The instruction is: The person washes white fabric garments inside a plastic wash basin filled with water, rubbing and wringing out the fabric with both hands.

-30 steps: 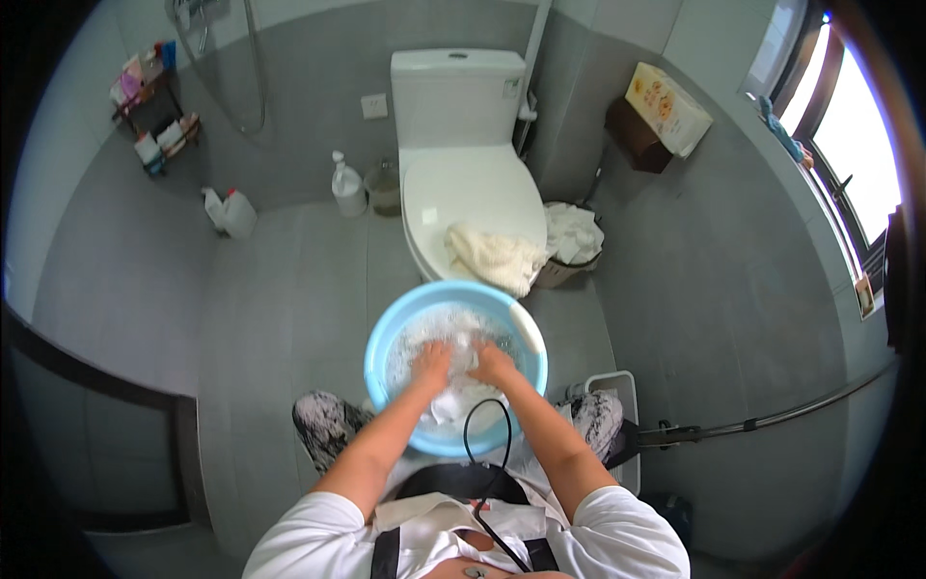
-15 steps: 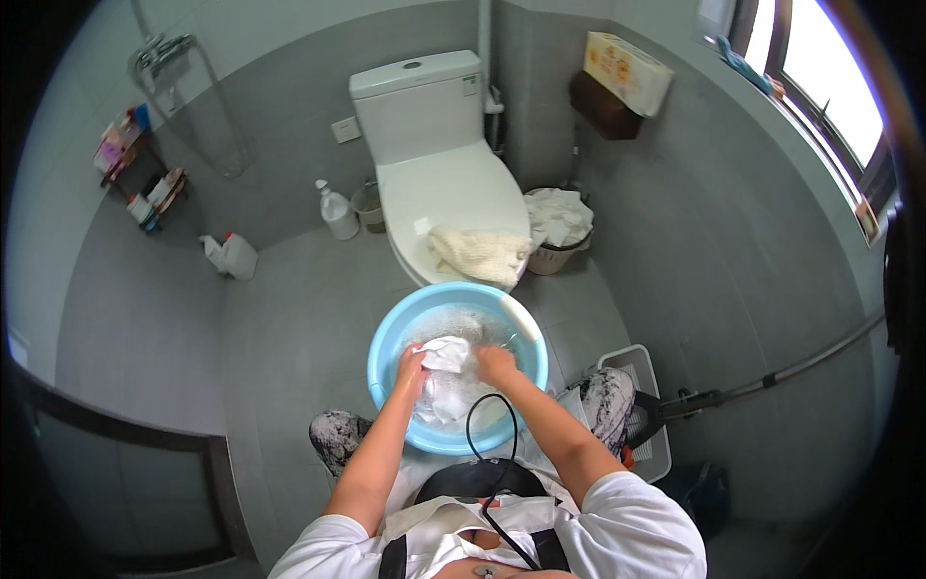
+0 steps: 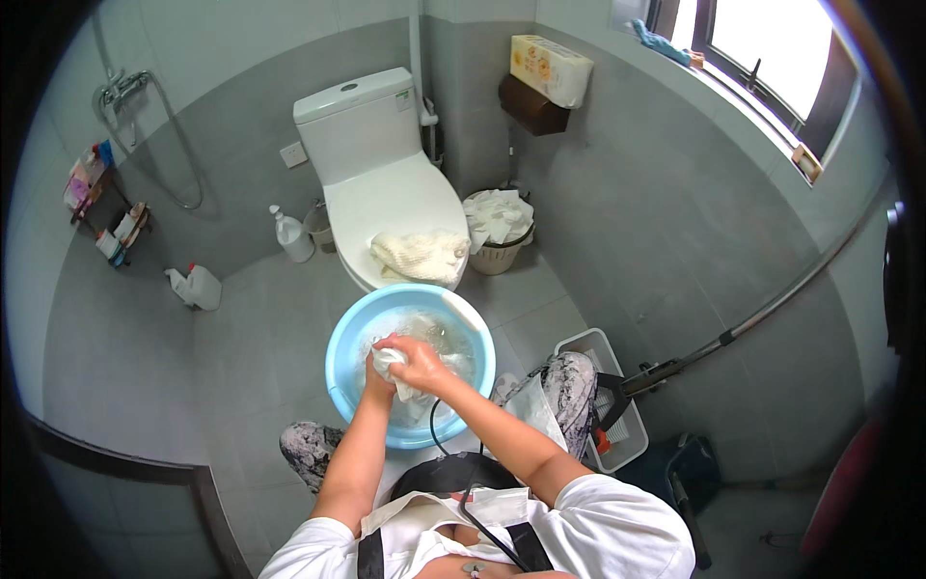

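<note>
A light blue basin (image 3: 345, 333) with sudsy water (image 3: 439, 333) stands on the floor between my knees. Over it, both hands are closed together on a bunched white cloth (image 3: 390, 361). My left hand (image 3: 377, 379) grips it from the left and below, partly covered by the other hand. My right hand (image 3: 419, 365) wraps round it from the right. Part of the cloth hangs down toward the water, where more white fabric lies.
Beyond the basin is a white toilet (image 3: 394, 198) with a cream knitted cloth (image 3: 420, 257) on its lid. A wastebasket (image 3: 497, 253) full of paper stands to its right. A white plastic tray (image 3: 627, 446) and a long pole (image 3: 762, 314) are at my right. A black cord (image 3: 466, 502) hangs before me.
My right hand has moved left to meet my left hand, and the spread white cloth is now bunched between them. The whole view has shifted, so the room sits farther left.
</note>
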`<state>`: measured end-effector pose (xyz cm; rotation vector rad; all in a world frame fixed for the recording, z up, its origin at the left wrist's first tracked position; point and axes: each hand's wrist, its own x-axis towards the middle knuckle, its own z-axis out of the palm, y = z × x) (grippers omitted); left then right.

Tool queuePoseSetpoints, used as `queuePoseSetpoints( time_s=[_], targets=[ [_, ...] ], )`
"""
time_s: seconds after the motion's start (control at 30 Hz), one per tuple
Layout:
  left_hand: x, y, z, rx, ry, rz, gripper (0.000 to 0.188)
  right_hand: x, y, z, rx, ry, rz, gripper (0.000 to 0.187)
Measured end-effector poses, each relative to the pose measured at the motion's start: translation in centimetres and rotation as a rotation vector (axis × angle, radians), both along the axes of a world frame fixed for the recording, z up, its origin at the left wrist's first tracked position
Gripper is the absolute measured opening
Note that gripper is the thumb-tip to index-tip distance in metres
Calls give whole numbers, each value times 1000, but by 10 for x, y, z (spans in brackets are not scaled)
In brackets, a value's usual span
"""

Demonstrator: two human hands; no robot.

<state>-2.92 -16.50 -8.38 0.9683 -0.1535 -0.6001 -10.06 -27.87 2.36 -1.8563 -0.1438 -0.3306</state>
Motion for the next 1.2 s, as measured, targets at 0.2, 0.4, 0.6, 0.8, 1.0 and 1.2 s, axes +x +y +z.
queuePoseSetpoints(
  time_s=[0.2, 0.4, 0.6, 0.8, 1.0, 1.2],
  targets=[
    [3, -2, -10, -342, 389, -184, 45, -18, 14, 24, -285, 345, -166, 33],
    [-4, -22, 13, 162, 416, 304, 49, 0, 1, -29, -283, 324, -421, 28],
    [-12, -4, 9, -69, 469, 115, 50, -27, 30, 7, -180, 156, -282, 28],
    [-47, -25, 48, 58, 251, 304, 35, -3, 8, -18, -272, 301, -381, 27],
    [-45, -8, 57, 62, 558, 312, 39, -27, 36, 6, -147, 119, -250, 27],
    [-62, -16, 82, 233, 356, 382, 31, 6, -2, -15, -345, 222, -253, 29]
  ],
)
